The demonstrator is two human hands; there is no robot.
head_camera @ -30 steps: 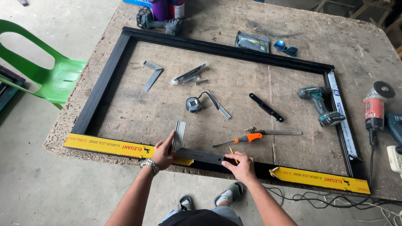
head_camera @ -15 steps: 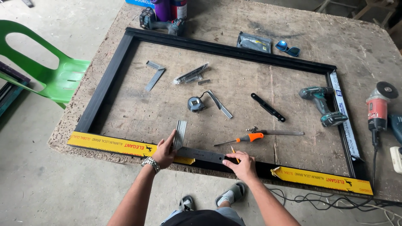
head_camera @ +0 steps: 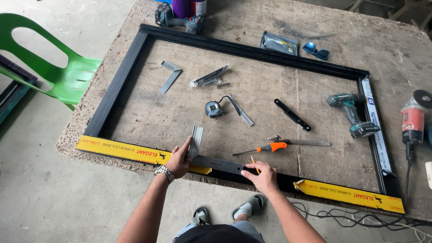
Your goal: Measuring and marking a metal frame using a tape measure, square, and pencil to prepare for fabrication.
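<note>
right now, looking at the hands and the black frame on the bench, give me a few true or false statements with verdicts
1. The left hand holds a metal try square against the near rail of the black frame. True.
2. The right hand holds the orange-handled screwdriver. False: the screwdriver lies free on the table, and the right hand grips a pencil at the square's blade.
3. A tape measure lies inside the frame. True.
4. The teal cordless drill lies on the green chair. False: it lies on the table, inside the frame near its right rail.
5. The angle grinder lies outside the frame, at the right. True.
</note>
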